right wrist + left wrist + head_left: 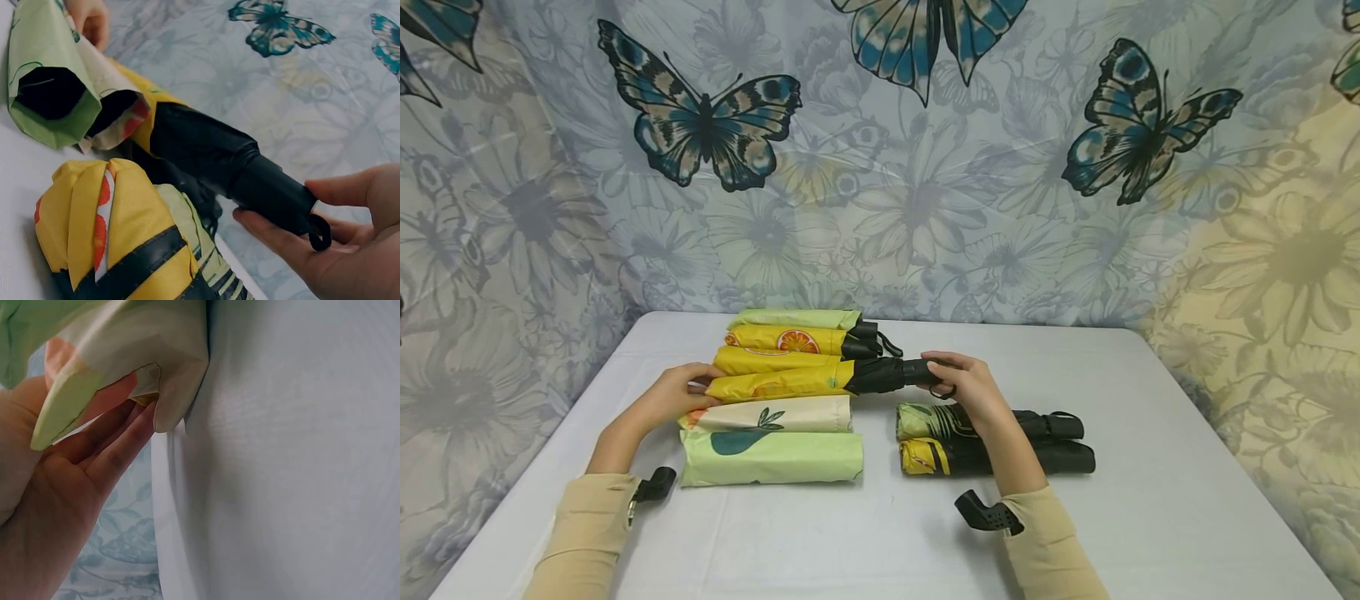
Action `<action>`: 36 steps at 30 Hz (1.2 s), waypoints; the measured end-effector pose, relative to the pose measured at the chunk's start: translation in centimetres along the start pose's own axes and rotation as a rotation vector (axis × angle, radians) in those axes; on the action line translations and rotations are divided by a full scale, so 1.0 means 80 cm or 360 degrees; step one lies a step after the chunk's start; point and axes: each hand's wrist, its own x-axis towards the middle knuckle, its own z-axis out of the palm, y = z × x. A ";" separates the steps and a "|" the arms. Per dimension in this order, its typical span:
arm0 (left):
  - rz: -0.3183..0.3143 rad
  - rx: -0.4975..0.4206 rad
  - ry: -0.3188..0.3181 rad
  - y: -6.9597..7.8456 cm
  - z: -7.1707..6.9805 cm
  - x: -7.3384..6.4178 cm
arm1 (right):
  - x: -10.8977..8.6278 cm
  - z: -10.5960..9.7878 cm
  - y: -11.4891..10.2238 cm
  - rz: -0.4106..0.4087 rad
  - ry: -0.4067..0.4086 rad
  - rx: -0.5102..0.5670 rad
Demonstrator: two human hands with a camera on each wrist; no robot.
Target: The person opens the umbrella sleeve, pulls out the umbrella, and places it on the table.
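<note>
A folded umbrella [880, 375] with a black handle lies partly inside a yellow umbrella cover [782, 383] with a citrus print. My right hand [966, 383] holds the handle end between thumb and fingers; a small wrist loop [320, 232] hangs there. At the cover's far left end, my left hand [673, 396] holds it with thumb and fingers. In the left wrist view those fingertips are partly hidden behind a cream cover [150, 337]. Just in front lie that cream cover and a light green cover [775, 458], both with hollow, dark open ends in the right wrist view.
Behind the held umbrella lie another yellow roll [752, 360], an orange-print umbrella [797, 340] and a light green roll [793, 318]. Two folded umbrellas, one green and black [925, 421], one yellow and black [925, 457], lie under my right forearm. A butterfly-print cloth [925, 208] hangs behind the white table [1150, 500].
</note>
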 end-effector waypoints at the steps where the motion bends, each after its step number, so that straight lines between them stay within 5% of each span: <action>1: -0.0002 0.0000 0.0000 0.000 0.000 0.000 | 0.000 -0.001 0.000 0.0000 0.0003 0.0002; 36: 0.0058 0.0064 0.0100 0.006 0.000 0.002 | 0.003 -0.015 0.004 0.0058 0.0014 0.0097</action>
